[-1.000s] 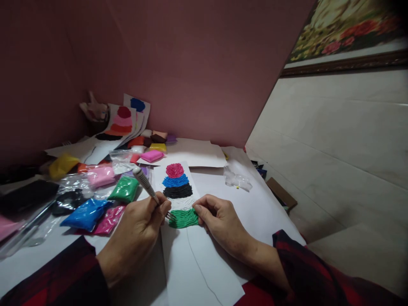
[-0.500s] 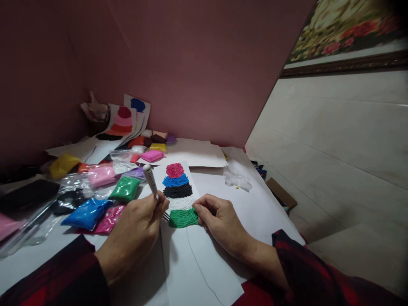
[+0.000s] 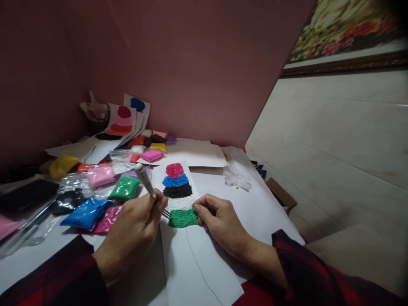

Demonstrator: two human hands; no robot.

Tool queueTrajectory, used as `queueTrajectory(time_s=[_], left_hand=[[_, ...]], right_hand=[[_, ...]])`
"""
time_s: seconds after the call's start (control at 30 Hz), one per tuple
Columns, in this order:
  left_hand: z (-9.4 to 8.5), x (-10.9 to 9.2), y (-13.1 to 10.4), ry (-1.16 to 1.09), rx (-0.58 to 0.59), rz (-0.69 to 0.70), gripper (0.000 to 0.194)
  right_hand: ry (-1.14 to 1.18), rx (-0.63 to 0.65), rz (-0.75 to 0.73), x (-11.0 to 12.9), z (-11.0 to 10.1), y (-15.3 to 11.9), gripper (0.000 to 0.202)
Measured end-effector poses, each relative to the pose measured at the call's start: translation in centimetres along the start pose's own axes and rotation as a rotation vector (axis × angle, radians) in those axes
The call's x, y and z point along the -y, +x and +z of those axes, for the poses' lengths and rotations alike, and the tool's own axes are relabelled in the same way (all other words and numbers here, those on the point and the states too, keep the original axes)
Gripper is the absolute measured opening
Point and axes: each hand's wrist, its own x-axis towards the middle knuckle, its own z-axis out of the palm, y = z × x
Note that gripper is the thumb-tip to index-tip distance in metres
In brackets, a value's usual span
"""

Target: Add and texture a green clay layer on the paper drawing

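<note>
The left hand [image 3: 137,229] holds a fork [image 3: 145,182] with its fingers closed around the handle. The handle leans up and back, and the prongs point down at the left edge of the green clay [image 3: 183,218]. I can't tell if the prongs touch it. The right hand [image 3: 219,221] is narrow, with the thumb and first finger close together at the right end of the green clay. I can't tell if they pinch it or just rest there.

The green clay is a bumpy strip on a long white paper [image 3: 197,272] that lies on the desk [image 3: 270,221]. Above it on the paper are white clay [image 3: 181,203], then black clay [image 3: 177,191], blue clay [image 3: 175,181] and a round dark pink blob [image 3: 175,170] on top. A thin wavy line [image 3: 198,261] runs down the paper below the green.

Left of the left hand are a shiny green bag [image 3: 124,189], a blue bag [image 3: 85,214] and a light pink bag [image 3: 101,175]. Crinkly clear plastic [image 3: 237,179] lies to the right of the paper. At the back left, more papers with clay shapes [image 3: 123,120] lean up near the pink wall [image 3: 191,72].
</note>
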Motion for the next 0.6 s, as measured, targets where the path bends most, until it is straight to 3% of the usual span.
queueTrajectory(time_s=[0.23,0.47,0.6], left_hand=[[0.32,0.13,-0.12,-0.032,0.060,-0.055,0.034],[0.25,0.07,-0.01,-0.026,0.016,-0.012,0.033],[0.34,0.15,-0.17,-0.040,0.049,-0.031,0.035]], right_hand=[[0.001,-0.003,0.000,0.24,-0.05,0.05,0.016],[0.003,-0.002,0.002,0.08,-0.08,0.08,0.016],[0.001,-0.001,0.006,0.29,-0.03,0.05,0.016]])
